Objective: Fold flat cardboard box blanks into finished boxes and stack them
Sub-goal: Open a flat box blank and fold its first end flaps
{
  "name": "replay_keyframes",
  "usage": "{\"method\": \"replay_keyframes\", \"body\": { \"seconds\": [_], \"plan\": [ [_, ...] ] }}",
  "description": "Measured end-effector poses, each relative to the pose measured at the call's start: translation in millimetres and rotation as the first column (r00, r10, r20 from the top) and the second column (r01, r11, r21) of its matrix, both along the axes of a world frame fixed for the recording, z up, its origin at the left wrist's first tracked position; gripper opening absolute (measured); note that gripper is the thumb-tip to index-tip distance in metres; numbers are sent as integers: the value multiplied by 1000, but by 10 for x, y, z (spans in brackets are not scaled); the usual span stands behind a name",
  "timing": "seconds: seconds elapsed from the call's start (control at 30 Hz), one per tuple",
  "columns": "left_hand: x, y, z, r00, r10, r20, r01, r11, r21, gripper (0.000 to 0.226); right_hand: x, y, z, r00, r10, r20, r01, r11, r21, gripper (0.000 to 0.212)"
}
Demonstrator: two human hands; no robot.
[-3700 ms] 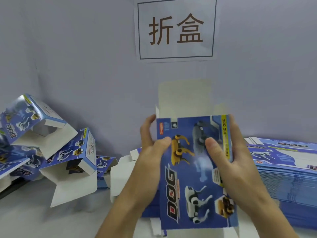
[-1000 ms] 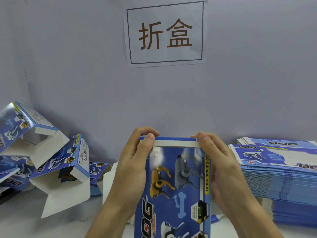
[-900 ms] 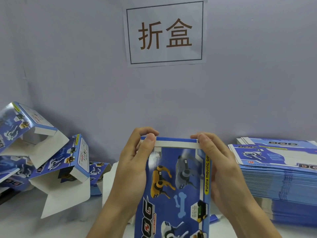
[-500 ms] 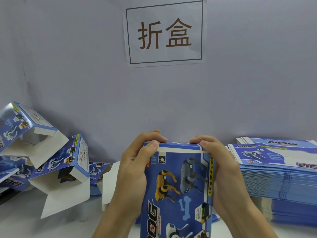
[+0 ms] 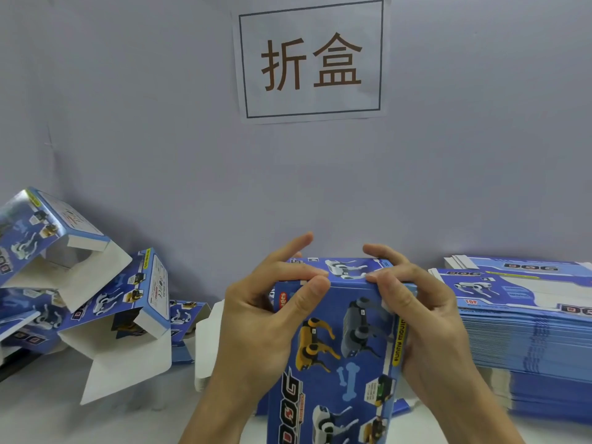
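While both grips clasp box (image 5: pixel 346 347), blank stack (image 5: pixel 528 331) right, folded boxes (image 5: pixel 121 302) left

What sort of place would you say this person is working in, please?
Probably a packaging workstation for hand-folding boxes: a wall sign reads "折盒", a stack of blanks sits at right, folded boxes pile at left, and both hands grip a box.

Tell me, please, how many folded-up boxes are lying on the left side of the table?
3 at least: one at the far left, tilted; one beside it, open flap down; a smaller-looking one behind, partly hidden. Others may be cut off at the frame edge.
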State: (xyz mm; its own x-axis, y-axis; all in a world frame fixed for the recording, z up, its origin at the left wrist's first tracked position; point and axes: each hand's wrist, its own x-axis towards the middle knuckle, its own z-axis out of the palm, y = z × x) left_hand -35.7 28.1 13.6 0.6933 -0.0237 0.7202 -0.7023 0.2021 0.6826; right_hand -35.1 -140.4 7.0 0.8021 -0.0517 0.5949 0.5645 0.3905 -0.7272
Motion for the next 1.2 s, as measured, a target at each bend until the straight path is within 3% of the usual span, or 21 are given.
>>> {"method": "replay_keyframes", "body": {
  "seconds": [0.3,0.37,0.43,0.5,0.57,0.6,0.67,0.7,0.73,0.77,0.83,0.87,0.9,0.93,1.0,1.03,1.1,1.2],
  "plan": [
    [10,28,49,992,121,41,-122,992,13,12,10,19,19,989,-39,141,47,997,-57,41],
    [15,60,91,965,255,55,-251,966,-66,14,8,54,34,981,-79,174,105,984,-144,53],
    [39,116,130,907,417,-58,-414,858,-303,23,30,93,15,969,-206,139,231,952,-200,64],
    [96,225,144,880,429,-204,-466,693,-550,28,61,111,3,900,-426,92,435,867,-242,49],
    [160,359,113,876,375,-303,-474,563,-676,32,32,61,49,823,-567,11,527,758,-384,28],
    [193,420,81,871,351,-345,-486,506,-713,35,16,17,86,827,-558,-68,435,712,-550,23],
    [254,487,25,850,324,-416,-522,407,-750,37,-65,-30,112,856,-429,-290,-26,523,-852,40],
    [268,486,7,840,311,-445,-539,378,-753,37,-106,4,117,817,-360,-451,-278,439,-854,59],
    [275,456,-2,833,296,-466,-550,365,-751,38,-133,63,126,757,-286,-588,-450,425,-786,77],
    [278,403,-12,834,277,-478,-551,366,-750,38,-131,131,120,714,-185,-676,-534,480,-696,90],
    [275,226,-35,852,189,-488,-518,436,-736,35,-114,307,98,719,28,-694,-466,760,-452,96],
    [274,118,-64,853,132,-505,-493,521,-696,36,-97,382,82,770,99,-631,-335,903,-268,85],
    [271,8,-93,852,74,-519,-443,630,-638,42,-65,431,79,831,126,-542,-182,982,-51,68],
    [261,-86,-116,850,16,-526,-369,731,-574,52,-18,427,78,889,96,-447,-38,990,137,55],
    [221,-186,-122,835,-23,-549,-241,883,-402,66,55,275,61,953,-45,-301,145,937,318,43],
    [209,-183,-116,833,41,-551,-222,938,-267,67,69,158,60,962,-119,-245,196,927,319,39],
    [182,-84,-70,850,233,-472,-283,958,-37,65,85,-72,73,953,-242,-183,275,945,177,39],
    [139,155,49,882,374,-288,-377,925,46,64,69,-271,95,974,-180,-140,158,975,-154,46]
  ]
}}
